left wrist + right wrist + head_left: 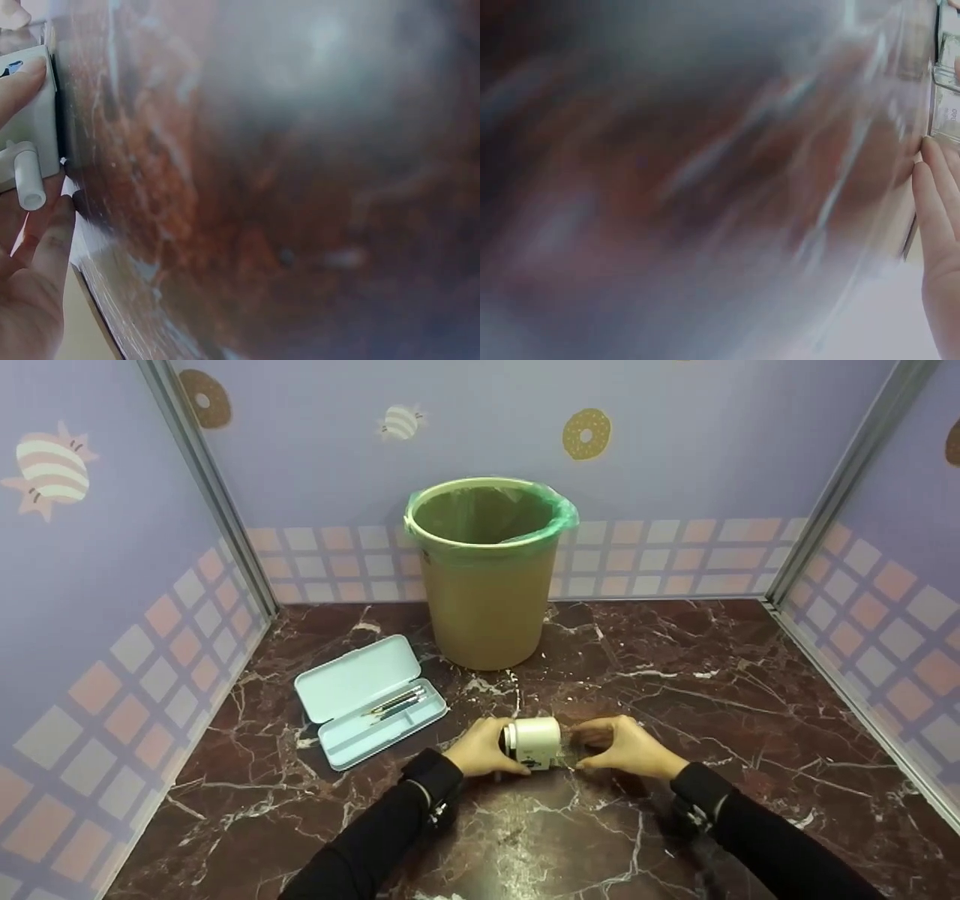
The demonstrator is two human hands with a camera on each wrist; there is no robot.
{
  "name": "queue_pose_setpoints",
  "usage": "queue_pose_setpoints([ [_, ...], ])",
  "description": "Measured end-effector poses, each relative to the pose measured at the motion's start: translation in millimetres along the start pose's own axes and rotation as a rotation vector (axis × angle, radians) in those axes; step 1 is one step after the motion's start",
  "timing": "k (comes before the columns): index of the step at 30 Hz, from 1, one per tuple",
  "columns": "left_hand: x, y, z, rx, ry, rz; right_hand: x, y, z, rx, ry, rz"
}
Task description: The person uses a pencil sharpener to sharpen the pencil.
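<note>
A white hand-crank pencil sharpener [538, 742] lies on its side on the dark marbled table. My left hand [484, 748] grips its left end, thumb in front and fingers behind. In the left wrist view the crank handle [30, 180] sticks out beside that hand, and the thumb presses the sharpener's body [41, 112]. On the sharpener's right, my right hand [626, 746] holds a clear plastic drawer [570, 739] between thumb and fingers. The right wrist view catches only the edge of this clear drawer [946, 79], near the fingertips; how far it is out cannot be told.
An open light-blue pencil case [360, 679] lies to the left, with several pencils [396, 703] in its tray. Behind stands a tan bin [487, 600] with a green liner [566, 514]. Small pale crumbs [487, 686] dot the table before it. Patterned walls enclose three sides.
</note>
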State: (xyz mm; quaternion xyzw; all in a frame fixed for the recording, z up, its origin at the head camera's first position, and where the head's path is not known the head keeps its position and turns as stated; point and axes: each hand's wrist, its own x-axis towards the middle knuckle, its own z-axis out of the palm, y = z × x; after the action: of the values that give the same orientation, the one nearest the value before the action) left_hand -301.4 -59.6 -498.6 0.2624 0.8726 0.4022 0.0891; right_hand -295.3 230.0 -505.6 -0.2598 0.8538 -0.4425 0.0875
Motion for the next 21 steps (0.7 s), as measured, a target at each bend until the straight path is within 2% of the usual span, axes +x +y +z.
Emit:
queue_pose_setpoints([
  [10,-0.2,1.8,-0.9,-0.016,-0.004,0.006,-18.2,8.1,-12.4,-0.022,0.035,0.019],
  [16,-0.7,1.0,-0.5,0.002,0.005,0.016,-22.9,9.1,-18.3,-0.019,0.044,0.022],
  [21,0.0,1.1,0.1,0.013,0.006,0.025,-23.1,3.4,-29.8,-0.035,0.094,0.053],
])
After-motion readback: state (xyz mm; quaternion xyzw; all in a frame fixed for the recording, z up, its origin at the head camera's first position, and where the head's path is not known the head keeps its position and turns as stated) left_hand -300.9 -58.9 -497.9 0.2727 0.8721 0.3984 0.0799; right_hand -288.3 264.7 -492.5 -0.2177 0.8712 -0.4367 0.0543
